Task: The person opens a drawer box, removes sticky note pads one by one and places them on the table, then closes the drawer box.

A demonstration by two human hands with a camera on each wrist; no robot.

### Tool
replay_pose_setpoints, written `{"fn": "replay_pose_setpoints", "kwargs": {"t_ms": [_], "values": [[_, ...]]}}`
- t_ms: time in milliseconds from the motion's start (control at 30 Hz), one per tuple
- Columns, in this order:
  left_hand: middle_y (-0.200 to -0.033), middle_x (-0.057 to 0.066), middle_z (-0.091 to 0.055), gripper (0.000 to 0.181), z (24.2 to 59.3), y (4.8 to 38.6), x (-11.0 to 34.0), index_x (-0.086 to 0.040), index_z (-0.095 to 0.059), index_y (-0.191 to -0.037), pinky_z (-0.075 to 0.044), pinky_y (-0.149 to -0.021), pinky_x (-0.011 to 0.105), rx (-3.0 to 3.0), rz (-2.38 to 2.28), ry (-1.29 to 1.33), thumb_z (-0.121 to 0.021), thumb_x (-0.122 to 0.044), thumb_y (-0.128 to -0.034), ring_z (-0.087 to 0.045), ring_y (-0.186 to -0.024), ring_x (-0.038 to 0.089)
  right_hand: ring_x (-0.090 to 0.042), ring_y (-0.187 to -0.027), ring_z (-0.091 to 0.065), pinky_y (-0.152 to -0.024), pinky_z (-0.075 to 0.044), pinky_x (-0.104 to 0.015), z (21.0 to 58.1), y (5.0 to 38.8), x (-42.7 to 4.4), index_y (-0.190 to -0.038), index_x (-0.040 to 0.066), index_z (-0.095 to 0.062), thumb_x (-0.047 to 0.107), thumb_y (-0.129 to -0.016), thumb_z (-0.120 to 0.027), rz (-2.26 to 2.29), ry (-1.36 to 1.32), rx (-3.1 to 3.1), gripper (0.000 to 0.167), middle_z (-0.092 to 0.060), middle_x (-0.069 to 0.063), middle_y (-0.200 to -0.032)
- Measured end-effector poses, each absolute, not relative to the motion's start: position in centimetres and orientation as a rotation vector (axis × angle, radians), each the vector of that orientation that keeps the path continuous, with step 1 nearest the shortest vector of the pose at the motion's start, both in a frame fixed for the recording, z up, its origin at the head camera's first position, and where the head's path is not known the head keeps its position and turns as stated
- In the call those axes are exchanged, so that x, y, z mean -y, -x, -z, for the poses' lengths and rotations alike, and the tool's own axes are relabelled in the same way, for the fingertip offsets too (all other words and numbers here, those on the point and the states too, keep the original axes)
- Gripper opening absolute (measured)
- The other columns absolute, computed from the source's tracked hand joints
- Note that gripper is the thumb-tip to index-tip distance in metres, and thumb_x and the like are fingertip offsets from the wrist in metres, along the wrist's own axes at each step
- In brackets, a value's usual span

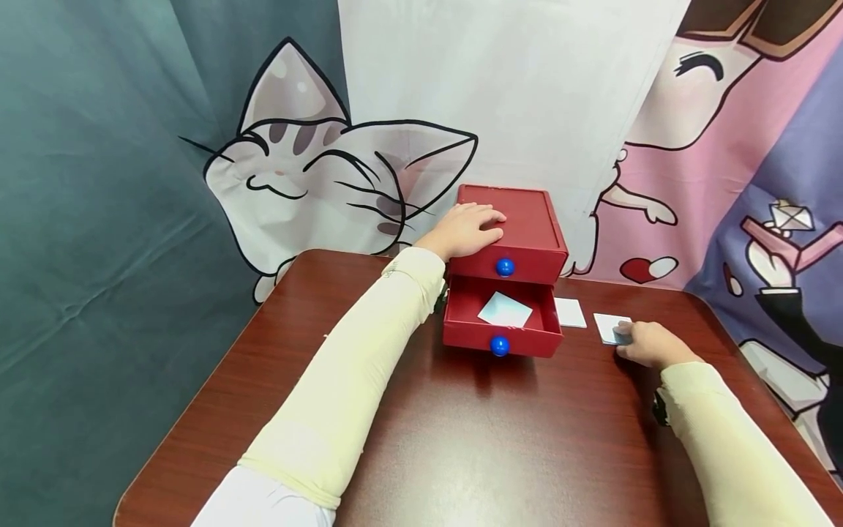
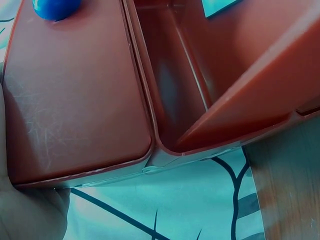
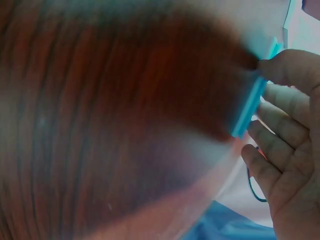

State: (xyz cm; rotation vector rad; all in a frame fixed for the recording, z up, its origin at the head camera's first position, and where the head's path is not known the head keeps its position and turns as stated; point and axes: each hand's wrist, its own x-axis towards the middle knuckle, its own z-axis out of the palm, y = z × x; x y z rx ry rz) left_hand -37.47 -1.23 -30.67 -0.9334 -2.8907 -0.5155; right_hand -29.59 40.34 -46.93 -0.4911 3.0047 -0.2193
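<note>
My left hand (image 1: 466, 230) rests on the top of a small red two-drawer box (image 1: 527, 219), with its fingers laid over the left part of the lid. In the left wrist view, part of that hand (image 2: 30, 212) lies against the box's edge. The lower drawer (image 1: 454, 331) is pulled out, and a white card (image 1: 506, 310) lies inside it. The upper drawer, with its blue knob (image 1: 505, 267), is closed. Right of the box, my right hand (image 1: 652, 345) pinches a white square card (image 1: 607, 327) between thumb and fingers. The card (image 3: 250, 107) appears edge-on in the right wrist view.
Another white card (image 1: 570, 312) lies on the brown table (image 1: 421, 446) between the box and my right hand. Close behind the table hangs a cartoon-printed curtain (image 1: 520, 88). A second blue knob (image 1: 500, 345) sticks out from the lower drawer's front.
</note>
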Motion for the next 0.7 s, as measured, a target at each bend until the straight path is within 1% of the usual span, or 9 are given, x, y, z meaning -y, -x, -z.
{"fn": "replay_pose_setpoints", "kwargs": {"t_ms": [67,133,200,300,533,700], "values": [[-0.160,0.002,-0.040,0.046,30.7,37.5,1.2,-0.026,-0.054,-0.147,-0.011,-0.125,0.037,2.895,0.517,0.932,-0.045,-0.042,-0.1044,-0.027,-0.151,0.023,-0.052,-0.097,-0.065,-0.089,-0.050,-0.063,47.0,29.7,-40.2,-0.123,-0.013,-0.063,0.026,-0.088,-0.069,0.217,0.469,-3.001,0.053,-0.064,-0.038,-0.115],[-0.160,0.002,-0.040,0.046,30.7,37.5,1.0,-0.027,-0.054,-0.147,-0.011,-0.125,0.037,2.893,0.521,0.935,-0.045,-0.042,-0.1045,-0.026,-0.152,0.024,-0.057,-0.107,-0.061,-0.094,-0.047,-0.065,47.2,29.7,-40.2,-0.124,-0.013,-0.063,0.029,-0.093,-0.065,0.237,0.473,-3.015,0.053,-0.060,-0.038,-0.125],[-0.160,0.001,-0.039,0.046,30.8,37.5,0.9,-0.027,-0.054,-0.147,-0.011,-0.125,0.037,2.893,0.518,0.934,-0.046,-0.042,-0.1046,-0.026,-0.152,0.024,-0.058,-0.114,-0.057,-0.098,-0.044,-0.066,47.5,29.9,-40.3,-0.125,-0.013,-0.063,0.028,-0.097,-0.062,0.262,0.488,-3.037,0.050,-0.057,-0.036,-0.131],[-0.161,0.001,-0.039,0.046,30.8,37.7,0.8,-0.028,-0.054,-0.147,-0.010,-0.125,0.037,2.898,0.506,0.928,-0.046,-0.043,-0.1045,-0.025,-0.152,0.023,-0.059,-0.118,-0.054,-0.100,-0.042,-0.067,47.8,30.2,-40.3,-0.124,-0.012,-0.065,0.023,-0.098,-0.061,0.307,0.508,-3.075,0.043,-0.057,-0.036,-0.131],[-0.161,0.000,-0.038,0.046,30.8,37.9,0.9,-0.028,-0.053,-0.147,-0.010,-0.125,0.037,2.900,0.487,0.923,-0.045,-0.043,-0.1048,-0.025,-0.152,0.022,-0.057,-0.108,-0.060,-0.094,-0.046,-0.067,48.3,31.0,-40.2,-0.117,-0.009,-0.069,0.010,-0.093,-0.064,0.367,0.497,-3.150,0.030,-0.063,-0.036,-0.118],[-0.161,0.000,-0.038,0.046,31.0,38.0,1.1,-0.028,-0.053,-0.147,-0.010,-0.125,0.037,2.904,0.491,0.917,-0.045,-0.042,-0.1049,-0.025,-0.152,0.022,-0.058,-0.106,-0.060,-0.092,-0.046,-0.067,48.5,31.4,-39.8,-0.117,-0.008,-0.068,0.009,-0.093,-0.065,0.393,0.481,-3.164,0.030,-0.063,-0.037,-0.117]]}}
